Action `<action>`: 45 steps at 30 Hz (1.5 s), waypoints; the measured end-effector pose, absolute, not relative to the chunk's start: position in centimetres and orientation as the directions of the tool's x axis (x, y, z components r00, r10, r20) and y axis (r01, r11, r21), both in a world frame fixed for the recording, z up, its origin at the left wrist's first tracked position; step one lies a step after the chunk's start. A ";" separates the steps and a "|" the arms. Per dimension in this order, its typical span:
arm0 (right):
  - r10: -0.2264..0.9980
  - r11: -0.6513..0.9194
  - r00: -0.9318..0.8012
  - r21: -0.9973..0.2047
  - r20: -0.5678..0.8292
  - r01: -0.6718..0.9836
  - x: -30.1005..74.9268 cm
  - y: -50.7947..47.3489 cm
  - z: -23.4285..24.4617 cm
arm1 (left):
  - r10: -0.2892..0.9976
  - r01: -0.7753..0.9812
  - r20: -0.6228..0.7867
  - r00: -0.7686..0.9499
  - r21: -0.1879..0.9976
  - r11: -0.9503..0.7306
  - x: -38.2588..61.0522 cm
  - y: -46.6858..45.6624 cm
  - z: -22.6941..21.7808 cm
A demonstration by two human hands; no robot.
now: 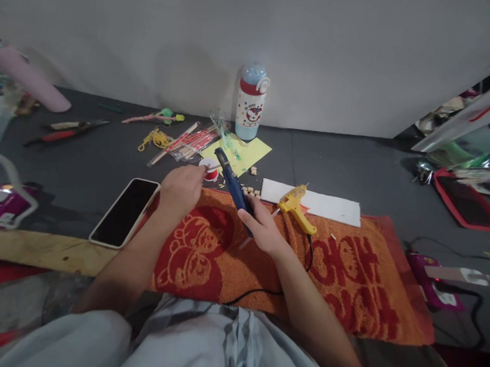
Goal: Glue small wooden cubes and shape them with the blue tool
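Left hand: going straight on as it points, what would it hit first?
Likely the small round white-and-red spool just ahead; depth is unclear, so the left hand might pass above it and meet the dark blue glue gun.

In the right grip (263, 224), the tool (233, 184) is dark blue. Beneath that grip, the towel (243, 271) is orange, with a red patch bearing an orange line-drawn cartoon, red lettering and a red end border. Just right of the grip, the glue gun (295, 206) is yellow; the strip (334, 207) past it is plain white. Beyond both grips, the bottle (249, 108) has a light-blue lid, red band and dotted white body. Near the left grip (183, 189), the spool (212, 173) is white and red; to its left, the phone (124, 211) is black, edged in cream.
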State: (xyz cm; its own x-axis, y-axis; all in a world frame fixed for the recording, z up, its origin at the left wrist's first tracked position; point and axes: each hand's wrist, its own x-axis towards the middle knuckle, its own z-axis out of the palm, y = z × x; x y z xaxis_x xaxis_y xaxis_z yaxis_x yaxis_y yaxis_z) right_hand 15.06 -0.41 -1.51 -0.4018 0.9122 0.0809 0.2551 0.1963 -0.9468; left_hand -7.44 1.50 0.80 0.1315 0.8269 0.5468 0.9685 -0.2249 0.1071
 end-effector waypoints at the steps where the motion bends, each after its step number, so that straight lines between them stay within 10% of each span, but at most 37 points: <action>1: 0.913 0.183 -0.402 -0.952 0.072 0.244 15.0 -0.4 -1.6 | 0.828 0.967 0.544 0.135 0.112 -0.231 -7.6 1.5 0.7; 45: 0.808 0.318 -0.563 -0.933 0.175 0.167 17.3 0.1 -0.6 | 0.876 0.603 0.479 -0.050 0.714 -0.356 -7.4 1.3 1.5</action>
State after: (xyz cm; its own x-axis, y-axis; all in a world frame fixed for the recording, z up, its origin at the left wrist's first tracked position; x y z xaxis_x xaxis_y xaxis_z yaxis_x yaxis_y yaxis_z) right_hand 17.34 0.12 -0.62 -0.5627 0.8080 0.1746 0.1670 0.3180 -0.9333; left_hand -7.36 1.35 1.48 -0.0500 0.8764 0.4790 0.6026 -0.3560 0.7142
